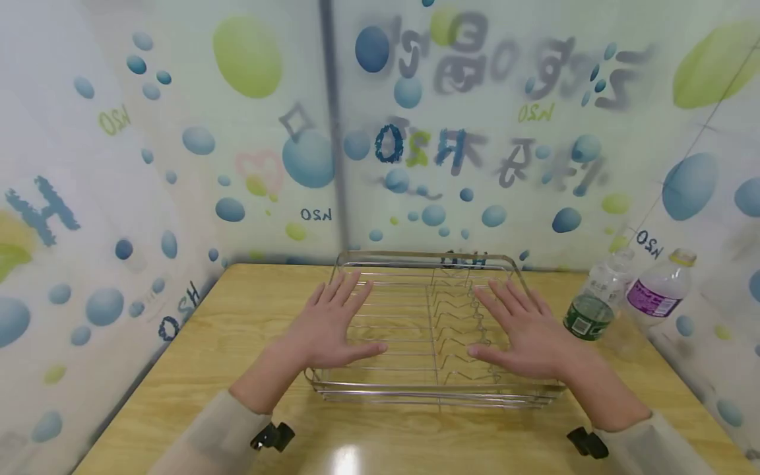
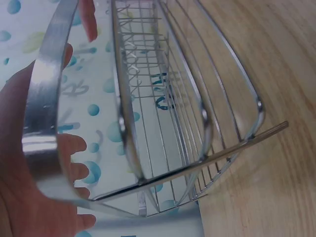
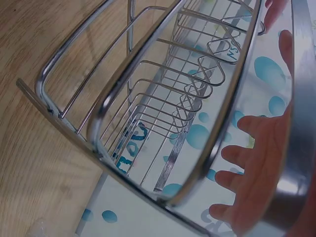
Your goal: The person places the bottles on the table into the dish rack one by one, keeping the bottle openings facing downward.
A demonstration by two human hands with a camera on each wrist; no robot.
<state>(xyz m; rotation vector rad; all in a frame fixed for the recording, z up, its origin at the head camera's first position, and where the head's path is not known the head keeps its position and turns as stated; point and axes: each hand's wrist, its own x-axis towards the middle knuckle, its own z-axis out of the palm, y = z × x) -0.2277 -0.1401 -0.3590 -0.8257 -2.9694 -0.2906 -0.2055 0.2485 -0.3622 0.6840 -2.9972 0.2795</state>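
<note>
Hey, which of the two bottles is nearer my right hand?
The green-labelled bottle, just right of your right hand; the purple-labelled bottle is farther right.

I'm looking down at a pale, wood-grained worktop (image 1: 202,349), with a bright patch of glare in front of the wire rack (image 1: 415,388). The rack sits directly on the wood, which I can see through its wires. To the rack's right I make out a green-labelled bottle (image 1: 589,316) and, farther from it, a purple-labelled bottle (image 1: 653,298).
</note>
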